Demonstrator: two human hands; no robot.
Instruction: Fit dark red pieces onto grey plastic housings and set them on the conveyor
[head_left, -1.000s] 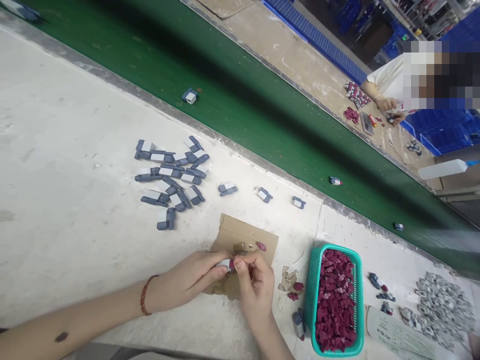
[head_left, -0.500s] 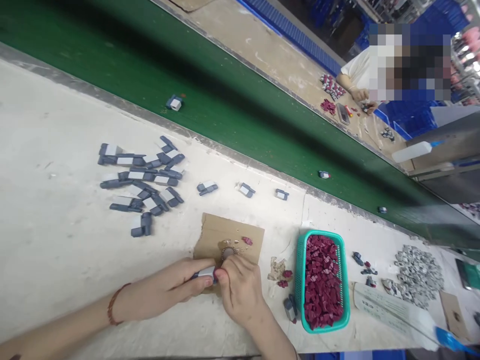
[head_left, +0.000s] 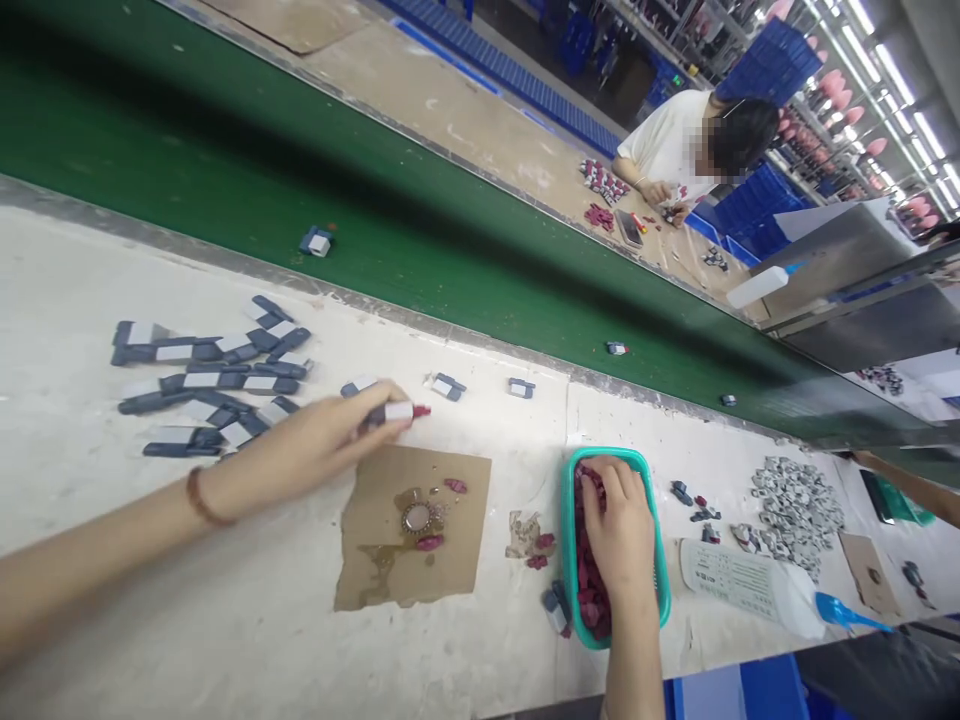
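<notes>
My left hand point(head_left: 315, 445) is stretched over the white bench and pinches a small grey-and-white part with a dark red tip point(head_left: 401, 411), just above the cardboard scrap point(head_left: 420, 530). That scrap carries a glue puddle, a small metal ring and two red pieces. My right hand point(head_left: 619, 525) is down inside the teal basket point(head_left: 652, 590), its fingers curled among the dark red pieces point(head_left: 592, 600); what they hold is hidden. A pile of grey-and-white parts point(head_left: 210, 375) lies left of my left hand.
A green conveyor belt point(head_left: 450, 240) runs behind the bench with a few single parts on it. A heap of small grey pieces point(head_left: 795, 505), a white glue bottle point(head_left: 750, 585) with a blue nozzle, and loose parts lie right of the basket. Another person point(head_left: 694, 140) works across the belt.
My hands have separated: the left carried the assembled part up and away from the cardboard toward the belt, the right went right into the teal basket. The camera view tilted upward.
</notes>
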